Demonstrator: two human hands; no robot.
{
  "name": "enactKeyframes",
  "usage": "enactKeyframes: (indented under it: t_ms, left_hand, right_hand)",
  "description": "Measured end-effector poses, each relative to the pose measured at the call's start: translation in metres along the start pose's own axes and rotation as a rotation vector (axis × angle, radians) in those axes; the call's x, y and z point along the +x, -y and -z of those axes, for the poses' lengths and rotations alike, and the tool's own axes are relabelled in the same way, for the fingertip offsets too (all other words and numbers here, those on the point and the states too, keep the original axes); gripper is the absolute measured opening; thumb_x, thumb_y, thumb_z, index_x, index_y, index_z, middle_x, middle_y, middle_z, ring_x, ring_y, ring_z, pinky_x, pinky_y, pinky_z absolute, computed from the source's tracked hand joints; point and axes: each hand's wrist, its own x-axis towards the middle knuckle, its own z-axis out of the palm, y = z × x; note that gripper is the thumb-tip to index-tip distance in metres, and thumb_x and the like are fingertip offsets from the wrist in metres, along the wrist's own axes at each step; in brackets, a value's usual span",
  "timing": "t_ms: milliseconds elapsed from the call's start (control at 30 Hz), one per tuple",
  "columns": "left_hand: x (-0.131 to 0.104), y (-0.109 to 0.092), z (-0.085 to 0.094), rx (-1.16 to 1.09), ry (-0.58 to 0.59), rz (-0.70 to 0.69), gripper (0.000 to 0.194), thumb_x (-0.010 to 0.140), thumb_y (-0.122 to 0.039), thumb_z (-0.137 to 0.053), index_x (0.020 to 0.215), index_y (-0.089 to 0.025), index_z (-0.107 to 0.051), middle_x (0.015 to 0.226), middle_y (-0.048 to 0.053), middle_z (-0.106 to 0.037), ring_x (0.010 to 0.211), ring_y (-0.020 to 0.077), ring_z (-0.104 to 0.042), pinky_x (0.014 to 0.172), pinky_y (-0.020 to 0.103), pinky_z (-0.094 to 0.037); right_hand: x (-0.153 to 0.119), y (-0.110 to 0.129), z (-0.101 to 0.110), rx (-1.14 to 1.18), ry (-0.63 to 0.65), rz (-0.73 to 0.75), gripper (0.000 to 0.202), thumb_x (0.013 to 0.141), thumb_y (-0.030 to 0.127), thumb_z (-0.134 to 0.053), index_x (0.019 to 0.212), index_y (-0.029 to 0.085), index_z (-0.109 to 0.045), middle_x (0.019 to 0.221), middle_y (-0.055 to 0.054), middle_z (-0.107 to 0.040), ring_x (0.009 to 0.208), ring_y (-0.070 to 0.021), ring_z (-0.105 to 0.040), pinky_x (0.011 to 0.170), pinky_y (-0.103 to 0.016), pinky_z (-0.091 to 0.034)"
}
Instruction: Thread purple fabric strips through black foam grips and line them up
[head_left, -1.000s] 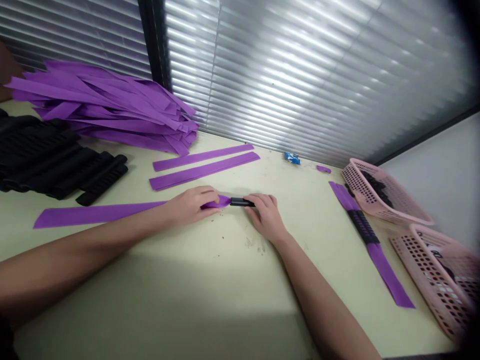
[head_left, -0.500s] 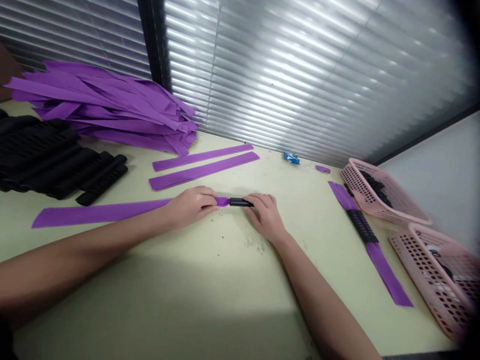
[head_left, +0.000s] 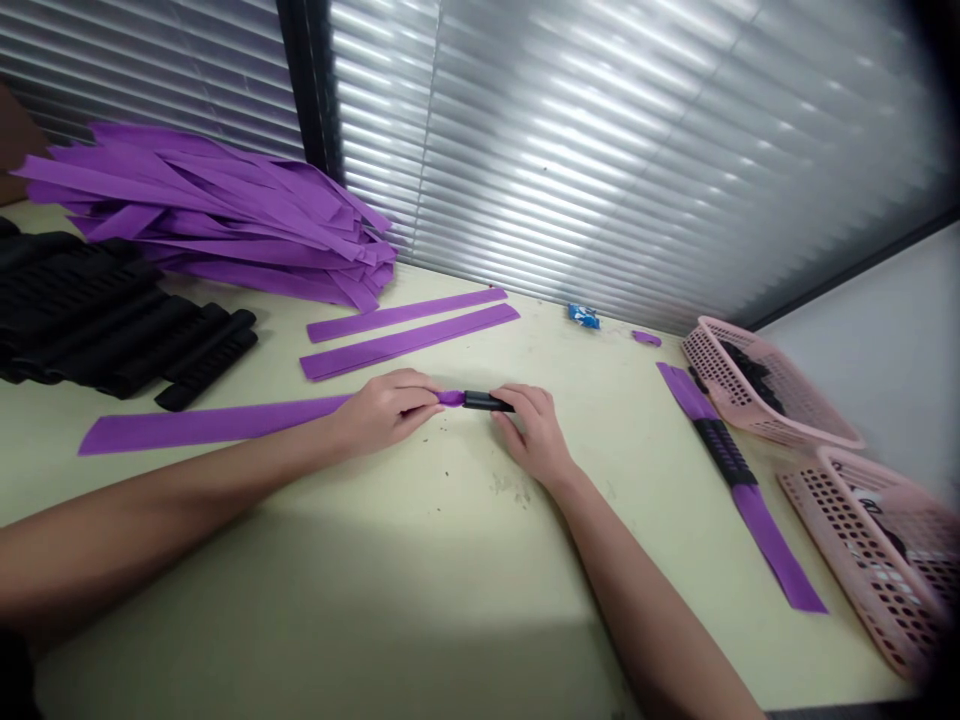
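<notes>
My left hand (head_left: 397, 408) pinches a purple strip (head_left: 214, 424) close to its right end; the rest of the strip lies leftward on the table, partly behind my forearm. The strip's bunched tip meets the left end of a black tube (head_left: 480, 401). Fingers of my right hand (head_left: 531, 425) are closed on the tube's right end. How far the strip reaches inside the tube is hidden. Behind my hands lie two flat purple strips (head_left: 409, 342). On the right, joined purple strips (head_left: 776, 545) pass through a black ribbed sleeve (head_left: 725, 452).
A large pile of purple strips (head_left: 225, 215) stands at the back left, with stacked black sleeves (head_left: 90, 320) before it. Two pink baskets (head_left: 814, 435) sit at the right. A small blue packet (head_left: 583, 316) and a purple scrap (head_left: 646, 338) lie near the blinds.
My left hand has moved slightly right, drawing the purple strip with it. The black tube has shifted slightly right and up, and less of the bunched tip shows.
</notes>
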Motion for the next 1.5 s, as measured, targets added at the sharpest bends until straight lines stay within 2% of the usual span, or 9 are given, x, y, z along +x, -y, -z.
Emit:
enactKeyframes:
  t_ms: [167, 433, 733, 967, 1233, 1500]
  left_hand:
    - [-0.002, -0.001, -0.002, -0.015, -0.028, -0.013, 0.015, 0.089, -0.020, -0.055, 0.086, -0.018, -0.069, 0.094, 0.008, -0.071, 0.086, 0.0162, -0.066, 0.079, 0.028, -0.055]
    - [0.000, 0.001, -0.003, 0.001, -0.066, -0.112, 0.010, 0.087, -0.017, -0.057, 0.085, -0.016, -0.067, 0.093, 0.009, -0.070, 0.085, 0.0162, -0.066, 0.077, 0.028, -0.055]
    - [-0.001, -0.001, -0.005, -0.046, -0.040, -0.104, 0.009, 0.087, -0.013, -0.055, 0.085, -0.016, -0.063, 0.093, 0.009, -0.069, 0.085, 0.0161, -0.065, 0.076, 0.029, -0.054]
    - [-0.002, -0.002, -0.008, -0.080, -0.070, -0.098, 0.008, 0.086, -0.014, -0.057, 0.084, -0.017, -0.063, 0.094, 0.009, -0.069, 0.085, 0.0161, -0.065, 0.078, 0.030, -0.054]
    - [-0.001, -0.006, -0.010, -0.119, -0.099, -0.099, 0.007, 0.086, -0.013, -0.057, 0.084, -0.017, -0.063, 0.091, 0.009, -0.070, 0.084, 0.0162, -0.065, 0.076, 0.030, -0.054]
    - [-0.001, -0.009, -0.012, -0.142, -0.113, -0.100, 0.008, 0.085, -0.012, -0.057, 0.082, -0.017, -0.063, 0.090, 0.010, -0.070, 0.083, 0.0167, -0.065, 0.074, 0.031, -0.054]
  right_hand:
    - [0.001, 0.004, 0.003, -0.064, 0.012, 0.010, 0.025, 0.094, 0.025, -0.046, 0.117, 0.023, -0.053, 0.113, -0.009, -0.062, 0.104, -0.0227, -0.055, 0.092, -0.041, -0.034]
    - [0.002, 0.003, 0.007, -0.194, 0.064, 0.030, 0.023, 0.095, 0.023, -0.043, 0.116, 0.021, -0.053, 0.113, -0.008, -0.063, 0.099, -0.0195, -0.057, 0.092, -0.039, -0.030]
    - [0.003, 0.005, 0.005, -0.172, 0.063, 0.124, 0.025, 0.095, 0.019, -0.042, 0.119, 0.019, -0.050, 0.113, -0.011, -0.061, 0.101, -0.0204, -0.054, 0.094, -0.039, -0.035]
    - [0.004, 0.015, 0.004, -0.292, 0.038, 0.129, 0.025, 0.095, 0.018, -0.042, 0.117, 0.015, -0.052, 0.111, -0.012, -0.062, 0.097, -0.0215, -0.054, 0.086, -0.037, -0.036]
    - [0.004, 0.023, 0.002, -0.438, -0.001, 0.127, 0.030, 0.095, 0.034, -0.048, 0.120, 0.019, -0.056, 0.103, -0.009, -0.063, 0.087, -0.0197, -0.053, 0.080, -0.035, -0.032]
    - [0.004, 0.029, 0.002, -0.485, -0.002, 0.118, 0.030, 0.095, 0.037, -0.047, 0.118, 0.022, -0.059, 0.102, -0.008, -0.063, 0.085, -0.0189, -0.051, 0.080, -0.036, -0.029]
